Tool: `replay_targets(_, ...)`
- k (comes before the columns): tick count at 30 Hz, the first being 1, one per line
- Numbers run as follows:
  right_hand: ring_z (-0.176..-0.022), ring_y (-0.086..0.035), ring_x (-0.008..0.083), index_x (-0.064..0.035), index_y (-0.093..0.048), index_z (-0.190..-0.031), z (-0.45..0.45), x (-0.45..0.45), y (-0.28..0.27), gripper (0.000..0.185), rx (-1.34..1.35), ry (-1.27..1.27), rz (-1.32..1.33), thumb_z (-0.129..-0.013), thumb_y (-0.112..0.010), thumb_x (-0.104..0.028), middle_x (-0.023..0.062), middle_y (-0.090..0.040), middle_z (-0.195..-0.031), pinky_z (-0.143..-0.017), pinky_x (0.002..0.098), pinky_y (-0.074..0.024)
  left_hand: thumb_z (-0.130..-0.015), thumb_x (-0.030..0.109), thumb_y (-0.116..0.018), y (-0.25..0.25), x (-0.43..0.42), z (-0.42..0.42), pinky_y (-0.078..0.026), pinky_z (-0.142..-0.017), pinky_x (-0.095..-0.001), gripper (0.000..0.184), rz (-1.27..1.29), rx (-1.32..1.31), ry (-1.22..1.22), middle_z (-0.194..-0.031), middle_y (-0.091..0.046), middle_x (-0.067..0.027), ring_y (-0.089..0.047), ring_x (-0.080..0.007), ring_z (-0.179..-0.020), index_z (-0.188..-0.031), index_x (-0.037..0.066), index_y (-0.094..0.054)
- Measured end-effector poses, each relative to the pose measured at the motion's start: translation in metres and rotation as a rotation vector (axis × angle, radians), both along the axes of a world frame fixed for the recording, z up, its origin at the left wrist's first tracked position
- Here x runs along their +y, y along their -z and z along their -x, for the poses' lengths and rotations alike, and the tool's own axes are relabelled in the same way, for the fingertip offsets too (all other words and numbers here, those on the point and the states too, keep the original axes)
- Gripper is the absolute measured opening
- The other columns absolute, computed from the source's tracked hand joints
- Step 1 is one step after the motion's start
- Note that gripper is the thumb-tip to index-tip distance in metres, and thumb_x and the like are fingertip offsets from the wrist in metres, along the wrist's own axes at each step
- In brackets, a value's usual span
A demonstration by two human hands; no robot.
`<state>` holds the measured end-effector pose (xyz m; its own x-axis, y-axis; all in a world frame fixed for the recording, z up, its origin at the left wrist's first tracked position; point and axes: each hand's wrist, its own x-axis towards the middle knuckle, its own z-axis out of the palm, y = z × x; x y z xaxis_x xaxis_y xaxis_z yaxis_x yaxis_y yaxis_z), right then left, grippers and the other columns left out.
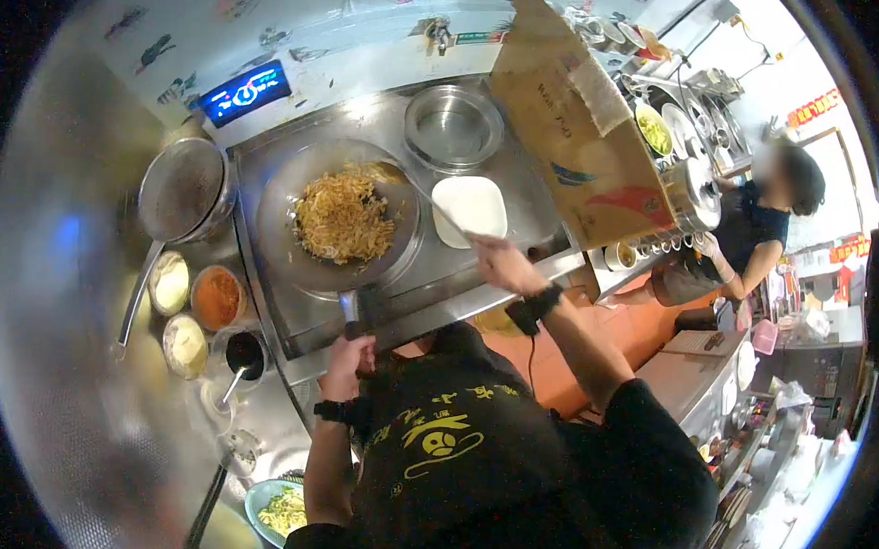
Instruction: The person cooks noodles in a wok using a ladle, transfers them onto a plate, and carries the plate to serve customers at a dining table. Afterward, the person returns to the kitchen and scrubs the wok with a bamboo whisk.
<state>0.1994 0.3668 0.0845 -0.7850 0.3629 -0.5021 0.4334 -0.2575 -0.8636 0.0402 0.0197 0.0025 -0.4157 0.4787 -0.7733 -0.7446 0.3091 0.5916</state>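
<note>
A wok (278, 245) sits on the steel stove and holds browned fried noodles (345, 216). My left hand (348, 358) is wrapped round the wok's dark handle (353, 320). The fingers of my right hand (503, 264) are closed round the end of a long-handled ladle (428, 197), whose head rests at the noodles' upper right edge. Just beyond that hand lies a white square plate (470, 212) with nothing on it. Behind the plate stands a round metal pot (453, 128).
A cardboard sheet (585, 134) stands upright along the stove's right side. To the left are a strainer over a pot (181, 190), seasoning tubs (218, 298) and a dark sauce container (246, 353). A co-worker (751, 227) stands at the right beside a lidded pot (692, 193).
</note>
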Motion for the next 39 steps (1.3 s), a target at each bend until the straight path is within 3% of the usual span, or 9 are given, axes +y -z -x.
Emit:
replay_targets(2, -0.069, -0.054, 0.0125, -0.0018, -0.051, -0.144, -0.028, -0.030, 0.015, 0.051, -0.062, -0.132, -0.304, -0.093, -0.050, 0.000, 0.0080, -0.056, -0.080, -0.062, 0.0296, -0.0479, -0.085, 0.008, -0.070, 0.011, 0.000, 0.004, -0.046, -0.043, -0.0326, 0.014, 0.001, -0.024, -0.031, -0.063, -0.058, -0.0033, -0.057, -0.0172, -0.047, -0.079, 0.006, -0.058)
replay_targets(6, -0.067, -0.056, 0.0184, -0.0052, -0.051, -0.144, -0.038, -0.045, -0.017, 0.049, -0.130, -0.145, -0.040, -0.095, -0.051, -0.002, 0.0215, -0.054, -0.078, -0.067, 0.0361, -0.0503, -0.086, 0.009, -0.070, 0.015, 0.000, 0.004, -0.047, -0.042, -0.0335, 0.014, -0.008, -0.004, -0.008, -0.062, -0.058, -0.0040, -0.057, -0.0178, -0.046, -0.080, 0.005, -0.058)
replay_targets(9, -0.064, -0.059, 0.0203, -0.0103, -0.058, -0.139, -0.026, -0.004, -0.046, 0.043, -0.049, -0.431, -0.844, -0.097, -0.055, -0.005, 0.0249, -0.060, -0.078, -0.066, 0.0374, -0.0495, -0.086, 0.011, -0.071, 0.006, -0.001, 0.006, -0.048, -0.043, -0.0335, 0.016, -0.005, 0.033, 0.023, -0.062, -0.059, -0.0043, -0.057, -0.0174, -0.046, -0.079, 0.005, -0.059)
replay_targets(11, -0.069, -0.066, 0.0275, -0.0110, -0.064, -0.133, -0.030, 0.023, -0.074, 0.037, 0.174, -0.476, -1.026, -0.096, -0.059, -0.009, 0.0280, -0.066, -0.090, -0.068, 0.0393, -0.0499, -0.086, 0.012, -0.072, 0.016, 0.000, 0.004, -0.047, -0.043, -0.0338, 0.017, 0.014, 0.065, -0.007, -0.062, -0.059, -0.0043, -0.056, -0.0173, -0.046, -0.079, 0.004, -0.059)
replay_targets(14, -0.078, -0.068, 0.0381, -0.0098, -0.066, -0.130, -0.031, 0.032, -0.132, 0.036, -0.157, -0.725, -1.099, -0.094, -0.061, -0.010, 0.0283, -0.067, -0.097, -0.073, 0.0414, -0.0518, -0.086, 0.013, -0.073, 0.000, -0.001, 0.004, -0.047, -0.044, -0.0332, 0.016, 0.005, 0.033, 0.008, -0.064, -0.060, -0.0042, -0.056, -0.0169, -0.046, -0.080, 0.005, -0.060)
replay_targets(22, -0.095, -0.069, 0.0374, -0.0123, -0.067, -0.128, 0.024, 0.006, -0.011, 0.036, 0.025, -0.601, -0.995, -0.093, -0.059, -0.011, 0.0249, -0.069, -0.106, -0.086, 0.0413, -0.0525, -0.089, 0.011, -0.069, 0.013, -0.001, 0.001, -0.044, -0.045, -0.0336, 0.015, 0.017, 0.038, -0.001, -0.064, -0.060, -0.0035, -0.055, -0.0178, -0.047, -0.078, 0.005, -0.061)
replay_targets(31, -0.079, -0.064, 0.0221, -0.0070, -0.065, -0.132, -0.003, 0.000, -0.060, 0.037, -0.321, -0.526, -0.380, -0.097, -0.057, -0.012, 0.0107, -0.074, -0.096, -0.072, 0.0400, -0.0512, -0.088, 0.012, -0.067, 0.020, -0.002, 0.010, -0.044, -0.046, -0.0326, 0.012, -0.006, 0.109, 0.100, -0.064, -0.061, -0.0048, -0.057, -0.0165, -0.050, -0.079, 0.004, -0.063)
replay_targets(34, -0.075, -0.064, 0.0223, -0.0042, -0.065, -0.130, 0.046, -0.016, 0.043, 0.034, -0.060, -0.455, -0.846, -0.097, -0.056, -0.010, 0.0113, -0.075, -0.093, -0.070, 0.0425, -0.0514, -0.086, 0.010, -0.068, 0.025, -0.008, -0.007, -0.044, -0.046, -0.0331, 0.010, -0.005, 0.181, 0.089, -0.064, -0.063, -0.0061, -0.057, -0.0169, -0.050, -0.080, 0.004, -0.063)
replay_targets(39, -0.085, -0.069, 0.0289, -0.0024, -0.066, -0.125, -0.036, -0.040, -0.025, 0.031, 0.432, -0.331, -0.711, -0.095, -0.057, -0.008, 0.0152, -0.074, -0.106, -0.078, 0.0406, -0.0537, -0.084, 0.009, -0.066, -0.046, -0.047, -0.063, -0.042, -0.044, -0.0322, 0.009, 0.074, 0.460, 0.026, -0.059, -0.059, -0.0055, -0.054, -0.0167, -0.046, -0.078, 0.004, -0.061)
